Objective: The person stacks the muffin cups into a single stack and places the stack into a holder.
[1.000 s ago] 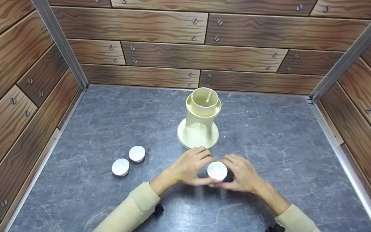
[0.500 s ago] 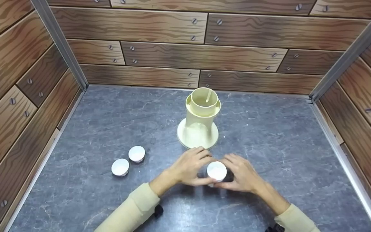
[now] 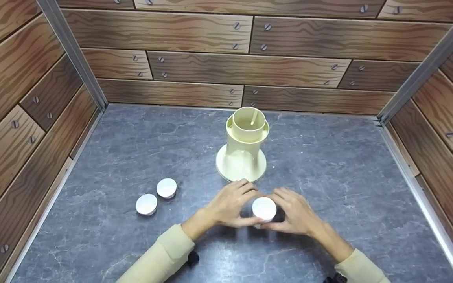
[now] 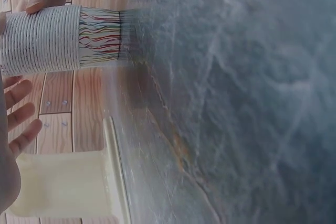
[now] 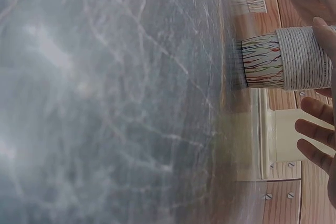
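Note:
A tall stack of nested paper cups (image 3: 264, 208), white with thin coloured streaks, stands upright on the table. In both wrist views the ribbed rims of the stack (image 4: 42, 40) sit above one patterned cup wall (image 5: 263, 62). My left hand (image 3: 234, 202) holds the stack's upper part from the left, thumb in front. From the right my right hand (image 3: 295, 212) grips it too, the two thumbs almost meeting. Fingers below the thumb are spread loosely in each wrist view. Just beyond the hands stands a cream cylindrical plastic stand (image 3: 242, 157) with a round base and a tube in its top.
Left of the hands, two white paper cups, a nearer one (image 3: 146, 204) and a farther one (image 3: 166, 188), stand side by side. Wood-patterned panels (image 3: 195, 67) wall in the grey marbled table (image 3: 132, 145) at the back and both sides.

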`<action>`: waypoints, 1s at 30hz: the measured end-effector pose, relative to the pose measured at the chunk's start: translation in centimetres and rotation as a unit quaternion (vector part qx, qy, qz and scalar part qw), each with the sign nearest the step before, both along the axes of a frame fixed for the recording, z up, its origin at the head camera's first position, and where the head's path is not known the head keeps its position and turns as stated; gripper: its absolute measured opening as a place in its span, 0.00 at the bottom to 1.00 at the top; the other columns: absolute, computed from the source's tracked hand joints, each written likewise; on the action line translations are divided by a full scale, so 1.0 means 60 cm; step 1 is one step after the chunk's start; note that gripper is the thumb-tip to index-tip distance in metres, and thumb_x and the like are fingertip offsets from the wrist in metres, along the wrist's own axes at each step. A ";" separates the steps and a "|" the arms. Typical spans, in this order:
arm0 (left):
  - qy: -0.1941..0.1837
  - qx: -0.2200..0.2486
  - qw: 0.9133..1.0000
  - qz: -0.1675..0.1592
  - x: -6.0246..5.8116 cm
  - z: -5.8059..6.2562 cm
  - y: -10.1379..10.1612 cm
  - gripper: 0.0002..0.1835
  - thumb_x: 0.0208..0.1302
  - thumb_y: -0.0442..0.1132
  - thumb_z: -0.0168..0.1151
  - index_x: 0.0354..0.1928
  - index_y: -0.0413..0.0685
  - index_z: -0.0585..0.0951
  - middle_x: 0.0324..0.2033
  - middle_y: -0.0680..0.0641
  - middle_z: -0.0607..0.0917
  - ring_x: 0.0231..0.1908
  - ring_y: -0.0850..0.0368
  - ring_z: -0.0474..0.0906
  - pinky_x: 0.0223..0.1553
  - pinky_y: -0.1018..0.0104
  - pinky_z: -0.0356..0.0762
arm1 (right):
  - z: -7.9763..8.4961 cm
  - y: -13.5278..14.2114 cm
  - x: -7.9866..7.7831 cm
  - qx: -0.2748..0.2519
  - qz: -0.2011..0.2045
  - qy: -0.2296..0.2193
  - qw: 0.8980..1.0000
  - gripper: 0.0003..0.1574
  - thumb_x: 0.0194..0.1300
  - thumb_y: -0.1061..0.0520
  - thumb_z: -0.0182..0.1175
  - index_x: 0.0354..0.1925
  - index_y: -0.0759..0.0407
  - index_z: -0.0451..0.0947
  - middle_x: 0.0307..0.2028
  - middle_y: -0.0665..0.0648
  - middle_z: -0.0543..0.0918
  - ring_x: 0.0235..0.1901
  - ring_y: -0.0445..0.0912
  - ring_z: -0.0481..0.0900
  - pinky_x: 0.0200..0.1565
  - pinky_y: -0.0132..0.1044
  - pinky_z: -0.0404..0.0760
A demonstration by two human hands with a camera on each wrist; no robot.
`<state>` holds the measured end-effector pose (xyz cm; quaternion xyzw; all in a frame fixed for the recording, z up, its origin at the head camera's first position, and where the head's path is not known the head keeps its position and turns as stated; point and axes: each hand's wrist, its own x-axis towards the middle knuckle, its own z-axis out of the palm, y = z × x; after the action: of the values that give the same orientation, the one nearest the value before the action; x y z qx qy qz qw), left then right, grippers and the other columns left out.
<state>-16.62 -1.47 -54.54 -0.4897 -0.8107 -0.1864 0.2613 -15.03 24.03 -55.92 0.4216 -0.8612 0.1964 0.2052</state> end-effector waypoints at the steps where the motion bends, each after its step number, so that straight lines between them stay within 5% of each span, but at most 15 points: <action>1: 0.002 0.002 1.000 0.000 0.000 0.000 -0.001 0.30 0.60 0.69 0.69 0.52 0.54 0.85 0.43 0.55 0.86 0.44 0.60 0.79 0.45 0.69 0.78 | 0.000 0.000 0.000 0.001 -0.001 -0.003 1.000 0.44 0.47 0.24 0.77 0.52 0.50 0.85 0.42 0.46 0.84 0.40 0.39 0.80 0.43 0.35 0.82; 12: -0.027 -0.002 1.000 -0.005 0.002 0.004 -0.025 0.31 0.61 0.68 0.69 0.55 0.52 0.84 0.47 0.55 0.87 0.47 0.59 0.80 0.49 0.68 0.80 | 0.002 -0.001 0.002 -0.002 0.003 -0.012 1.000 0.44 0.45 0.25 0.79 0.51 0.50 0.85 0.43 0.47 0.86 0.42 0.40 0.82 0.46 0.37 0.84; 18: -0.011 0.005 1.000 -0.005 0.000 0.008 -0.044 0.31 0.61 0.67 0.70 0.54 0.51 0.84 0.46 0.54 0.86 0.46 0.59 0.80 0.48 0.68 0.80 | 0.003 0.001 0.002 0.000 -0.001 -0.018 1.000 0.44 0.48 0.22 0.76 0.51 0.49 0.84 0.43 0.46 0.85 0.43 0.40 0.82 0.47 0.38 0.85; 30: -0.055 -0.029 0.997 0.034 0.006 0.021 -0.089 0.32 0.60 0.66 0.71 0.58 0.51 0.83 0.53 0.52 0.86 0.54 0.56 0.81 0.56 0.62 0.82 | 0.003 0.002 0.002 0.004 -0.005 -0.022 1.000 0.44 0.44 0.25 0.79 0.51 0.49 0.84 0.43 0.47 0.86 0.43 0.41 0.83 0.47 0.39 0.85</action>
<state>-16.24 -6.81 -53.26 -0.4583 -0.8450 -0.1803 0.2084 -14.92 24.16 -55.74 0.4134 -0.8686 0.2009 0.1854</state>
